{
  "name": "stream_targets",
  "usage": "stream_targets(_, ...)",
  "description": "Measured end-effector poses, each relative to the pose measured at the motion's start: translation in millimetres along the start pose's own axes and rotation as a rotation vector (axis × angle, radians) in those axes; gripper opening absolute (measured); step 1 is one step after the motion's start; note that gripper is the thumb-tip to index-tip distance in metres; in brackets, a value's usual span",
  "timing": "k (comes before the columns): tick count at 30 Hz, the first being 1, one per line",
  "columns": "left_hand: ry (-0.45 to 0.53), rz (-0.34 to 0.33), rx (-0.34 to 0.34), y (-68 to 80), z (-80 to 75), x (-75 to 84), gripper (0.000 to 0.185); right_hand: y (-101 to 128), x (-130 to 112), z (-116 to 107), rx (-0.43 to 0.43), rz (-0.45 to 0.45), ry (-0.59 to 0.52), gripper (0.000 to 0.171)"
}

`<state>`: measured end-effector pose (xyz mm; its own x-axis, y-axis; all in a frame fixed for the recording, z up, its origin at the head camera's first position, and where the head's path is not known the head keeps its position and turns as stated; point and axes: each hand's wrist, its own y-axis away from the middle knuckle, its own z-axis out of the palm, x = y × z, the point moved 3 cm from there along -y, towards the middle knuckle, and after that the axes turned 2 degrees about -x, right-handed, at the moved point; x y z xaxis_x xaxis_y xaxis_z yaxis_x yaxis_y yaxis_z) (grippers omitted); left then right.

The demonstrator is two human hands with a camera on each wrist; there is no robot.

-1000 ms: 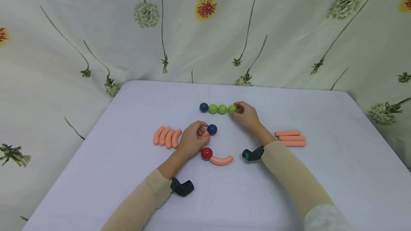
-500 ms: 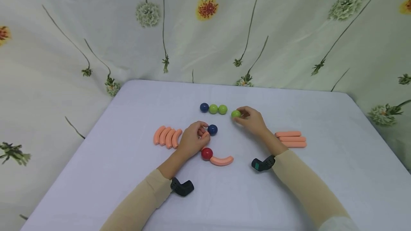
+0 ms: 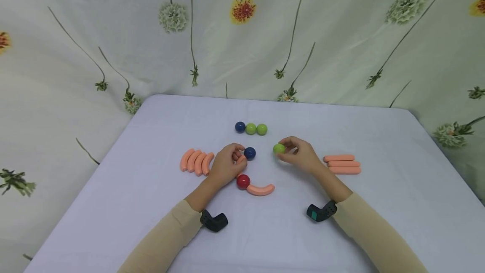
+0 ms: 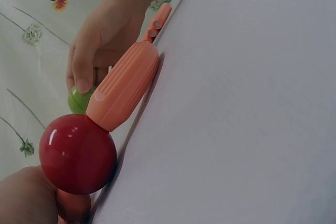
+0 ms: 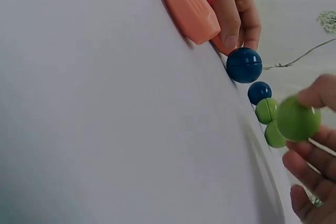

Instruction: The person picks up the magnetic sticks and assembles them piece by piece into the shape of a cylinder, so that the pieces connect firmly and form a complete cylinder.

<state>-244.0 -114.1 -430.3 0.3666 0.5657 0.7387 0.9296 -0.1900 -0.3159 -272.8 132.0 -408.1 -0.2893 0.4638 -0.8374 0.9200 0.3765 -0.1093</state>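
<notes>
The right hand [image 3: 303,157] pinches a glossy green ball [image 3: 278,148] at its fingertips, the grip closed round it, just above the bench [image 3: 113,205] and a little right of centre. The left hand [image 3: 225,167] curls over a ribbed orange curved piece [image 3: 241,160], fingers wrapped on it, right beside a shiny dark blue ball [image 3: 249,153]. Just near of that hand sits a smooth red ball [image 3: 243,181], touching the end of another curved orange piece [image 3: 260,189] with a grooved surface; the left wrist view shows those ridges clearly.

Farther back, a short row: one blue ball [image 3: 240,127] and two green balls [image 3: 256,129], touching in a line. To the left, four curved orange segments [image 3: 196,161] lie side by side. To the right, three straight orange rods [image 3: 342,164] are stacked close together. The bench wears a smooth pale lilac cloth; a floral curtain [image 3: 242,33] hangs behind.
</notes>
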Motion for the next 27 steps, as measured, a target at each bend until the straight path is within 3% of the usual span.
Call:
stream_targets(6, -0.006, -0.016, -0.002, -0.2, -0.2, -0.5, 0.033, 10, 3, 7, -0.123, -0.112, -0.052, 0.019)
stream_targets(19, -0.018, -0.013, 0.005, -1.0, 0.0, -0.4, 0.033, 27, -7, 21, -0.422, -0.268, -0.062, 0.035)
stream_targets(27, -0.022, -0.012, 0.001, -0.2, 0.2, 0.6, 0.031, 34, -8, 24, -0.429, -0.247, -0.039, 0.030)
